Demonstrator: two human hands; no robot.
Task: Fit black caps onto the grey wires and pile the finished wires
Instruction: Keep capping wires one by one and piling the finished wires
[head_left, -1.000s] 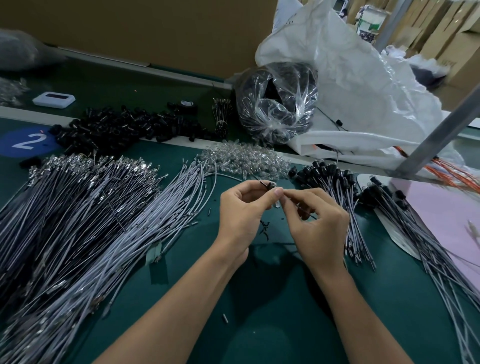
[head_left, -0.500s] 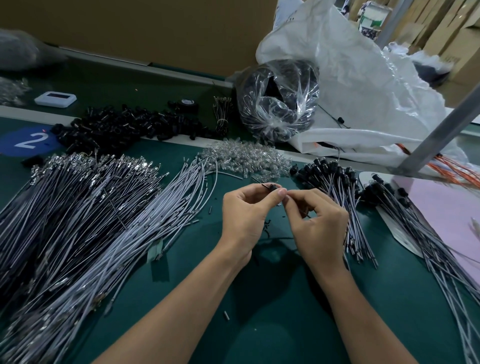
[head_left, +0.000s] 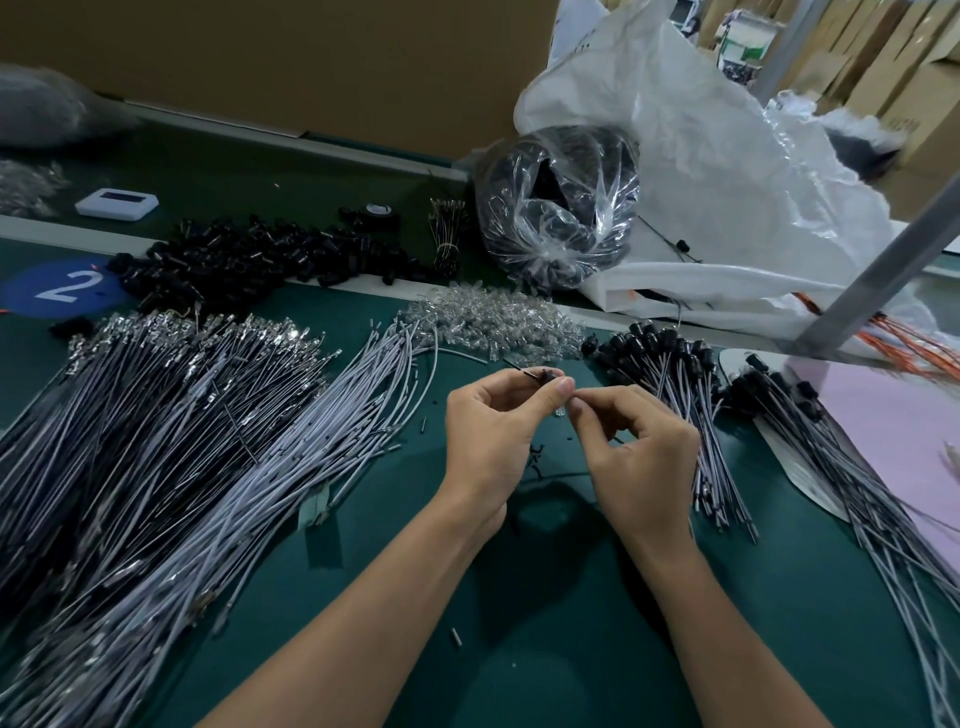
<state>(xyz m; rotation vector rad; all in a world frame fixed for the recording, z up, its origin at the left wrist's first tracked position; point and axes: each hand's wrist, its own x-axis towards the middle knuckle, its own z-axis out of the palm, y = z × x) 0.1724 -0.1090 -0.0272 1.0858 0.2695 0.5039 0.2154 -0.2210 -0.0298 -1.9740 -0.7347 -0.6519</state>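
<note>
My left hand (head_left: 496, 428) pinches a small black cap (head_left: 545, 375) with thin dark leads sticking out to the left. My right hand (head_left: 631, 447) meets it fingertip to fingertip, pinching something small that its fingers mostly hide. A large heap of bare grey wires (head_left: 218, 447) covers the left of the green mat. Loose black caps (head_left: 260, 260) lie at the back left. Finished capped wires lie in a bundle (head_left: 675, 395) right of my hands, and another capped bundle (head_left: 841, 467) lies further right.
A mound of clear small parts (head_left: 493, 322) sits just beyond my hands. A clear bag of black parts (head_left: 558, 208) and white plastic sheeting (head_left: 727, 182) stand behind. A pink sheet (head_left: 904, 431), a grey metal post (head_left: 883, 270) and orange wires (head_left: 919, 343) are at right.
Both hands stay together at the same spot. The fingers have shifted slightly around the small cap; the black cap now shows more clearly above my left thumb.
</note>
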